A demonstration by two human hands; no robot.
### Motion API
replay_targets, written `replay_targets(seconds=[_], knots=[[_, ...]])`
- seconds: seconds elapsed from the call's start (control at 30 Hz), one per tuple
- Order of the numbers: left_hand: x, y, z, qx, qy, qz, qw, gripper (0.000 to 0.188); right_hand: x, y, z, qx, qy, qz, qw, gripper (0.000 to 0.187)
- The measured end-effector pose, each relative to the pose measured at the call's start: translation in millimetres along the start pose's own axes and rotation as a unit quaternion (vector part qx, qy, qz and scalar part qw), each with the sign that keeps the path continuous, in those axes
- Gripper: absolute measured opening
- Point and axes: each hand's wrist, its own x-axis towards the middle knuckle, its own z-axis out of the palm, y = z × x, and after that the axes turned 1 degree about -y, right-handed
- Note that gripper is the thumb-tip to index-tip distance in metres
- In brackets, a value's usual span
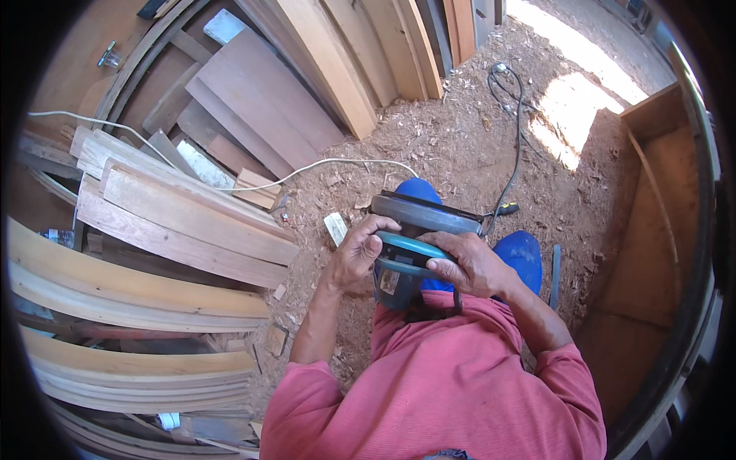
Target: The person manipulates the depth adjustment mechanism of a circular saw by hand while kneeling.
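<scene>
A power tool that looks like a circular saw [395, 281], with a teal handle, black motor housing and grey guard, is held in front of my lap, its guard lying away from me. My right hand [471, 264] is closed over the handle's right part, thumb on the near side. My left hand [356, 253] grips the tool's left end, fingers curled and thumb bent in. The saw's underside and any blade are hidden. Beneath the tool my blue-covered knees show.
Long boards [192, 207] and curved stacked planks lie on the left; more timber [349, 54] leans ahead. A white cable [337, 161] crosses the shavings-covered ground [429, 138]. A black cord [520, 123] runs ahead right, near a yellow-and-black handled tool [507, 208]. A large wooden box-like piece [644, 230] stands right.
</scene>
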Motion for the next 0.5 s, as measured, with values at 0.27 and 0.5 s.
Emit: replay_targets(seconds=[0.27,0.5], knots=[[-2.4,4.5,-9.3,0.051,-0.052,0.036,0.997,0.068,-11.3,16.8,15.5,-0.085,0.078,-0.093,0.989,0.051],[-10.1,5.0,-11.6,0.014,-0.051,0.045,0.998,0.051,-15.6,1.4,16.7,-0.033,0.061,-0.023,0.997,0.049]])
